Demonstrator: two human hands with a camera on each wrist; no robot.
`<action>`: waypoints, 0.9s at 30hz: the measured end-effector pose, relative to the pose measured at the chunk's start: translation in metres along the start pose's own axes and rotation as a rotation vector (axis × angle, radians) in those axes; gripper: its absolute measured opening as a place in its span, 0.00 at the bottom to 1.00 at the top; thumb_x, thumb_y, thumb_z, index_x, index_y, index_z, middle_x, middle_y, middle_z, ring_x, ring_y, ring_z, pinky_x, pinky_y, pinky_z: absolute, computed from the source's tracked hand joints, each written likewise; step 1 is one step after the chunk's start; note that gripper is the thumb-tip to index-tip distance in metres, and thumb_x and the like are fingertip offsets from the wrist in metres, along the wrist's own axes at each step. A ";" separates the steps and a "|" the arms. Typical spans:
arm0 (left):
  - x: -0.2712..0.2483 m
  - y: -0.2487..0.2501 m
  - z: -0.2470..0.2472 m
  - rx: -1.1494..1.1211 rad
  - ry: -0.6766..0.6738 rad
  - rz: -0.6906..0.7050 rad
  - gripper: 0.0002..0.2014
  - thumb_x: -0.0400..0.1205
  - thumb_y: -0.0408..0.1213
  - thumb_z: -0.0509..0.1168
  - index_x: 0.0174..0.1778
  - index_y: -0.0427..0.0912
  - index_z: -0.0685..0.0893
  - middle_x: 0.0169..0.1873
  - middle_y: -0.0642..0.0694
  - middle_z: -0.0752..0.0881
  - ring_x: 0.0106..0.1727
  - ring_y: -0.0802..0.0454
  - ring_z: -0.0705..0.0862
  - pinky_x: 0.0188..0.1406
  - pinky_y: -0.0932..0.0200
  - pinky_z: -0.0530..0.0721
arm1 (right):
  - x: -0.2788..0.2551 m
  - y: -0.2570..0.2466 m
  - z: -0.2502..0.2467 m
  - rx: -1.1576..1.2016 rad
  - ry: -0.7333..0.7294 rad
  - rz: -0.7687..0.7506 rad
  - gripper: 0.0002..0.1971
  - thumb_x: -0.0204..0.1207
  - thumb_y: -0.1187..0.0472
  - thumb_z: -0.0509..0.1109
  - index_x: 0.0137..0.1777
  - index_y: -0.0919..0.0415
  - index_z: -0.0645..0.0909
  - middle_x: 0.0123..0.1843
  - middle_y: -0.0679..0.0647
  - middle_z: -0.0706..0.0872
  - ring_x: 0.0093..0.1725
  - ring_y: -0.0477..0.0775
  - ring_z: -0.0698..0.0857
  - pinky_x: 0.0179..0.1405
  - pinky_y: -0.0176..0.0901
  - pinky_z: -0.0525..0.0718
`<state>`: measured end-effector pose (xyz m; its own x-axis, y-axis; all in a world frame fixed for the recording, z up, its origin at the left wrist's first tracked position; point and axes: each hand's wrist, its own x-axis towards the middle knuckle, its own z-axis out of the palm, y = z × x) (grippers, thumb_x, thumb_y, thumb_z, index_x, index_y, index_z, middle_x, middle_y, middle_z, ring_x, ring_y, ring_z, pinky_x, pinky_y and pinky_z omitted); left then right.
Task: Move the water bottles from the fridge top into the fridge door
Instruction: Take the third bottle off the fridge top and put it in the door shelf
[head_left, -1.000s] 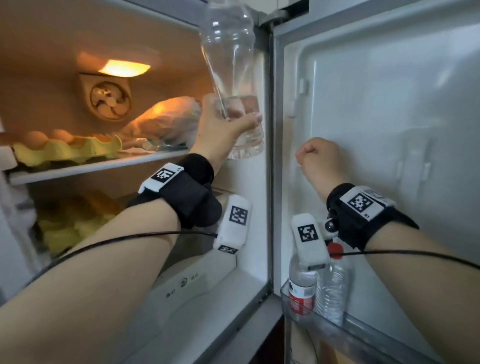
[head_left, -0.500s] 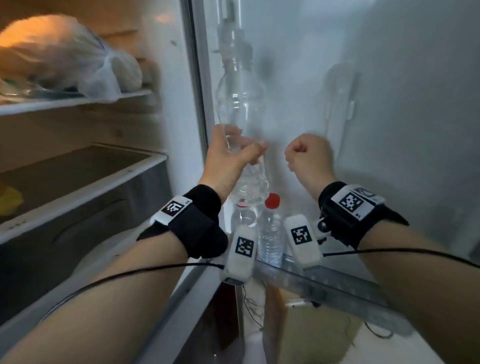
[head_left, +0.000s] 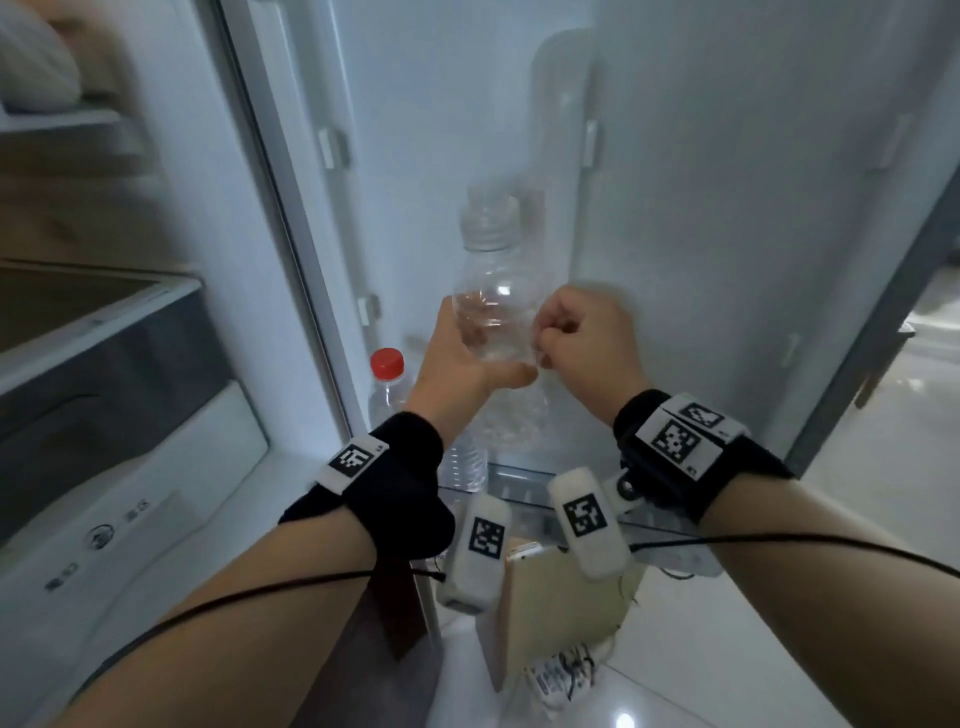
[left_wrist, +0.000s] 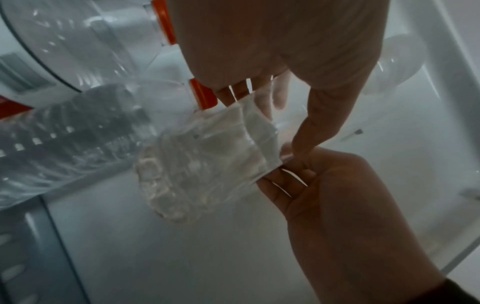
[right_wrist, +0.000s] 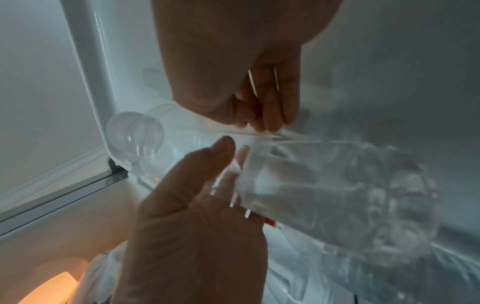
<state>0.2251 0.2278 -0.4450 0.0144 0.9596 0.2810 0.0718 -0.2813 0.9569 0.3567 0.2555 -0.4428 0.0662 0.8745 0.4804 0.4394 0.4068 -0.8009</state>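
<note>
My left hand (head_left: 480, 358) grips a clear water bottle (head_left: 493, 306) with a clear cap around its middle, holding it upright in front of the open fridge door (head_left: 727, 208). Its base hangs just above the door shelf (head_left: 524, 480). In the left wrist view the left fingers (left_wrist: 262, 90) and thumb wrap the bottle (left_wrist: 207, 164). My right hand (head_left: 574, 340) is a fist beside it, with curled fingers (right_wrist: 267, 115) touching the bottle's side (right_wrist: 324, 185) and holding nothing. A red-capped bottle (head_left: 388, 387) stands in the shelf at the left; a second red cap (left_wrist: 202, 94) shows nearby.
The fridge body is on the left, with a drawer (head_left: 130, 338), a control panel (head_left: 104, 535) and a bagged item on an upper shelf (head_left: 36, 67). A beige box (head_left: 550, 613) sits on the floor under the door. To the right of the held bottle the shelf holds nothing.
My left hand has brought the clear bottle down from high by the fridge top to just above the door shelf. My right fist has closed in on the bottle. My view has tilted downward.
</note>
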 end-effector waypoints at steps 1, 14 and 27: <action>0.000 -0.005 0.001 0.003 -0.003 -0.005 0.33 0.64 0.20 0.77 0.63 0.38 0.73 0.53 0.46 0.85 0.49 0.65 0.85 0.45 0.73 0.82 | -0.001 0.003 -0.001 -0.006 0.010 0.007 0.10 0.58 0.66 0.60 0.24 0.48 0.76 0.30 0.63 0.85 0.34 0.70 0.84 0.37 0.67 0.86; -0.014 -0.065 0.012 0.485 -0.111 -0.027 0.42 0.66 0.28 0.79 0.75 0.41 0.67 0.64 0.45 0.76 0.64 0.49 0.79 0.65 0.54 0.80 | -0.034 0.066 0.010 -0.078 -0.094 0.274 0.16 0.60 0.78 0.62 0.28 0.54 0.78 0.31 0.58 0.84 0.36 0.66 0.87 0.38 0.64 0.89; -0.020 -0.079 0.011 0.634 -0.161 -0.015 0.42 0.71 0.30 0.75 0.80 0.43 0.64 0.73 0.42 0.73 0.75 0.46 0.71 0.66 0.70 0.63 | -0.044 0.084 0.022 -0.176 -0.220 0.332 0.13 0.63 0.74 0.66 0.30 0.53 0.76 0.38 0.61 0.87 0.43 0.67 0.87 0.46 0.62 0.88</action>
<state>0.2300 0.2307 -0.5272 0.1546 0.9661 0.2067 0.6467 -0.2571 0.7181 0.3711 0.2572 -0.5395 0.0460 0.9935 0.1045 0.5736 0.0594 -0.8170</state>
